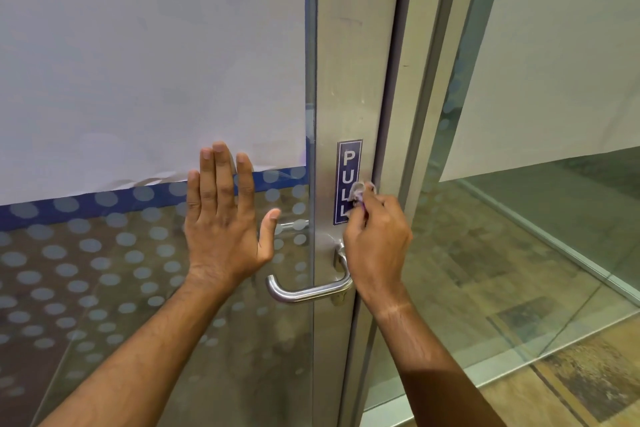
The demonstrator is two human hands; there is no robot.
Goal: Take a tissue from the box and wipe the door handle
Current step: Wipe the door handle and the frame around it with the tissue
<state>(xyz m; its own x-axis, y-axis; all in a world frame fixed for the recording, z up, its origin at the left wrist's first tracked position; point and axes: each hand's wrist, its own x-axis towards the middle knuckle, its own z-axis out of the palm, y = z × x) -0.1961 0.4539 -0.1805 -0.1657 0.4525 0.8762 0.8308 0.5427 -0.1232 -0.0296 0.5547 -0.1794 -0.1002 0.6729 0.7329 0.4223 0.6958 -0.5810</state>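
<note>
A brushed-metal lever door handle (pixel 304 291) juts left from the metal door stile. My right hand (pixel 375 239) is closed around a small crumpled tissue (pixel 360 192), holding it against the blue PULL sign (pixel 348 170) just above the handle's base. My left hand (pixel 225 215) lies flat and open on the glass door panel, left of the handle, holding nothing. The tissue box is out of view.
The glass door (pixel 138 288) carries a dotted frosted film and a white paper sheet (pixel 156 45) higher up. To the right stand the metal door frame (pixel 426 80) and another glass panel (pixel 519 253), with patterned floor behind it.
</note>
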